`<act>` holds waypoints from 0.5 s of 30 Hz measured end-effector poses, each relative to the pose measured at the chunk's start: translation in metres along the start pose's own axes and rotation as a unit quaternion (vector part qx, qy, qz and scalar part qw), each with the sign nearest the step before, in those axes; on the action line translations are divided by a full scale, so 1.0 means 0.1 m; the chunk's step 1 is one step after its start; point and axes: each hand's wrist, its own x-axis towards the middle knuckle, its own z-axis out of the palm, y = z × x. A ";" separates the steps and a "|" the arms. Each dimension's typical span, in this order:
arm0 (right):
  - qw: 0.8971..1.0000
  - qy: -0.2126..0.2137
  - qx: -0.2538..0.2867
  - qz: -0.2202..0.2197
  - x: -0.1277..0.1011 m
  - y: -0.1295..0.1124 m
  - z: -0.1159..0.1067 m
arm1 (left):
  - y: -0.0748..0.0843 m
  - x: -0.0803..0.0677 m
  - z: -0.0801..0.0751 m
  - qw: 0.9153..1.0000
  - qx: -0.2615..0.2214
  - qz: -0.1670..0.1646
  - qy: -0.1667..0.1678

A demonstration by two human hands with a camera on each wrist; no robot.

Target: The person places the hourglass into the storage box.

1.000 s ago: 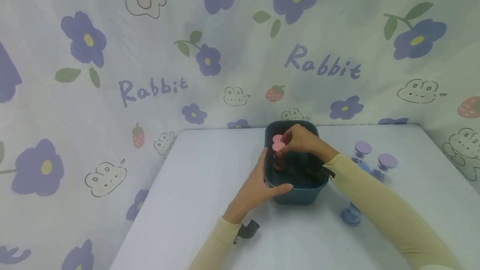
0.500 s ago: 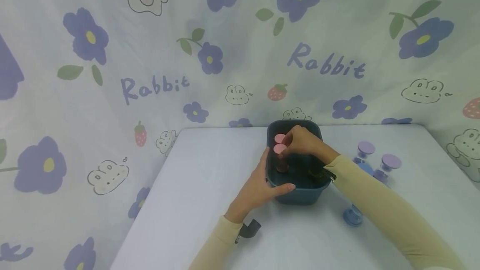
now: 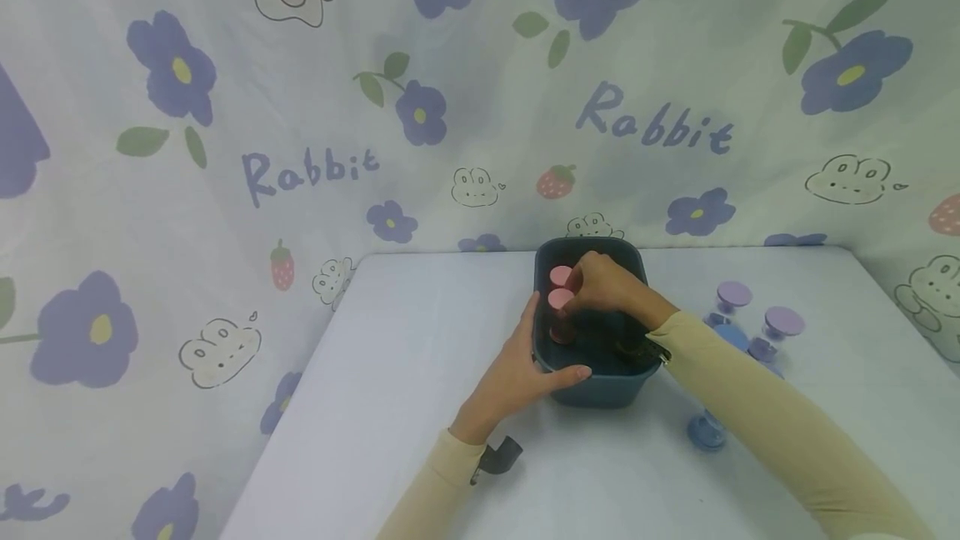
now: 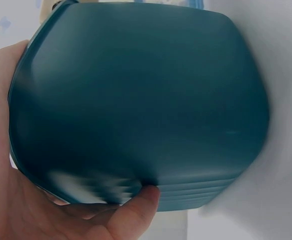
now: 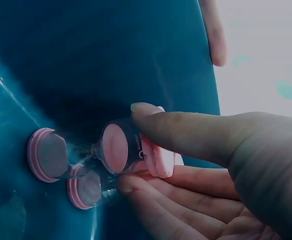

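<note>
Between the earlier head views and now, the pink-capped piece in the right hand has come lower inside the bin, its cap sinking from rim height toward the one already standing there, while the left hand has stayed put on the bin's near corner. Largest in view is the flowered "Rabbit" cloth backdrop (image 3: 300,107), then the white tabletop (image 3: 390,407), and at its far middle the dark teal bin (image 3: 600,394). The left hand (image 3: 517,373) clamps the bin's near-left corner, palm against the outer wall and thumb (image 4: 135,210) pressed across the near wall. The right hand (image 3: 603,283) reaches down into the bin from the right and pinches a small pink hourglass timer (image 5: 130,150) between thumb and fingertips, so it is the nearer hand to it, directly above it. Its long axis runs roughly upright, one pink cap up and the other down toward the bin floor. Just beside it, on the far-left side of the floor, another pink timer (image 5: 48,154) stands upright. Outside the bin, to its right, purple timers (image 3: 780,327) and a blue timer (image 3: 707,432) sit on the tabletop.
</note>
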 end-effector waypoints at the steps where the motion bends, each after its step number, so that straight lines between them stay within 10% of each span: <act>1: 1.000 -0.001 0.000 -0.001 -0.01 -0.01 0.00 | 0.00 0.00 0.00 1.000 -0.001 0.002 0.000; 15: 1.000 -0.020 -0.010 -0.001 -0.09 -0.02 -0.10 | 0.04 -0.02 0.00 1.000 0.002 -0.021 -0.001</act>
